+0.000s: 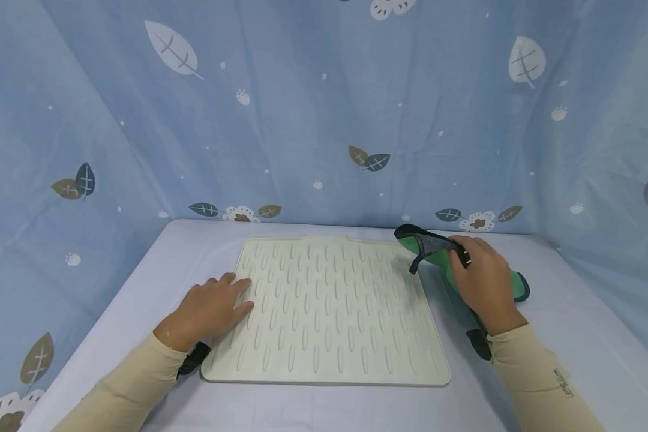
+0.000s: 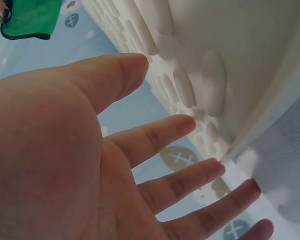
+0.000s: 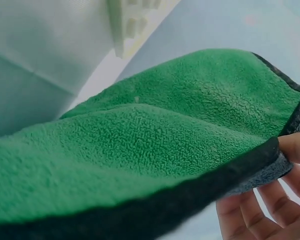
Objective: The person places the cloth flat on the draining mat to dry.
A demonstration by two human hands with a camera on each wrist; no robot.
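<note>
A green cloth (image 3: 140, 135) with a black border and grey underside hangs from my right hand (image 1: 482, 282), its edge pinched between thumb and fingers. In the head view the cloth (image 1: 440, 258) is raised at the right side of a cream ribbed mat (image 1: 324, 312), partly hidden behind the hand. My left hand (image 1: 207, 309) lies at the mat's left edge, fingers spread and relaxed. In the left wrist view the left hand (image 2: 125, 155) shows extended fingers close to the mat's ribbed surface (image 2: 185, 85); it holds nothing.
The mat lies on a white-covered table (image 1: 302, 411). A blue curtain (image 1: 302, 108) with leaf and flower prints stands behind and on both sides. A black strap (image 1: 193, 359) sits at the left wrist.
</note>
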